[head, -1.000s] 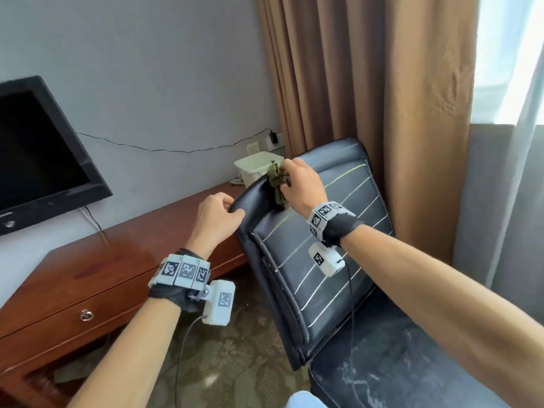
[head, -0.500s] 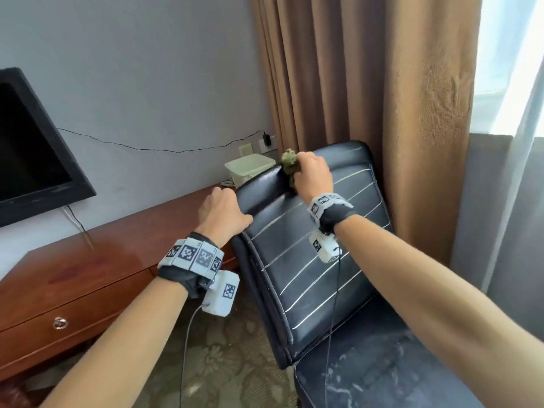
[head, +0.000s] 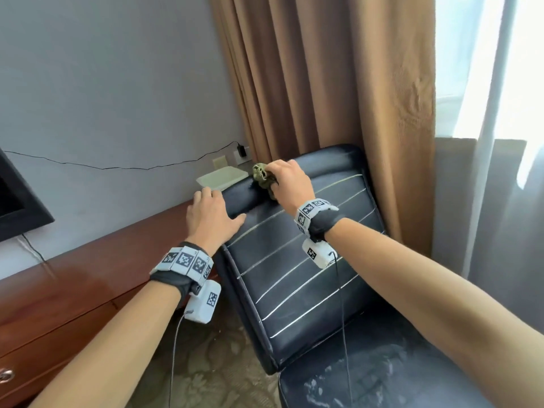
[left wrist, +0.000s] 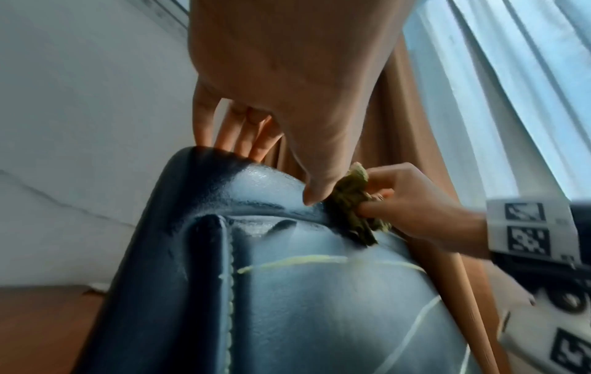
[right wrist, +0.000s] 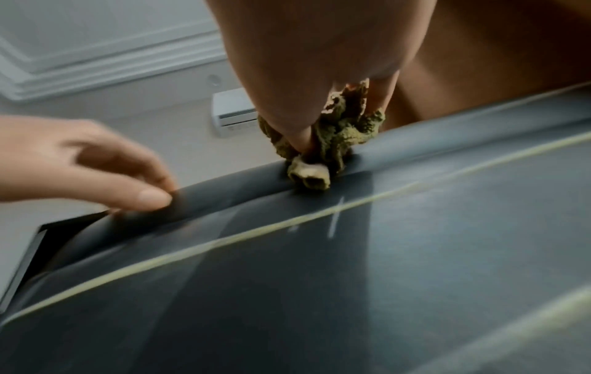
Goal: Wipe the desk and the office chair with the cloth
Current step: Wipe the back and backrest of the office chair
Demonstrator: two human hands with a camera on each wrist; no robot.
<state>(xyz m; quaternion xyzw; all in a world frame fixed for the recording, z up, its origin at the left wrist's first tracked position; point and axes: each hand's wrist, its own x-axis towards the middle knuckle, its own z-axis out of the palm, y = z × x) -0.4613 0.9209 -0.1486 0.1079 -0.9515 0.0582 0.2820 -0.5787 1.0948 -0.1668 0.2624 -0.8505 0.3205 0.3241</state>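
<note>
Fingers [right wrist: 300,136] bunched round cloth [right wrist: 332,141]

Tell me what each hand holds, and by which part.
The right hand grips the bunched green cloth around its middle, pressing it on the chair back's top edge. The left hand holds nothing; its fingers rest on that edge.

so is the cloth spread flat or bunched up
Bunched up: the cloth is a crumpled green wad gripped in the right hand on the chair's top edge.
</note>
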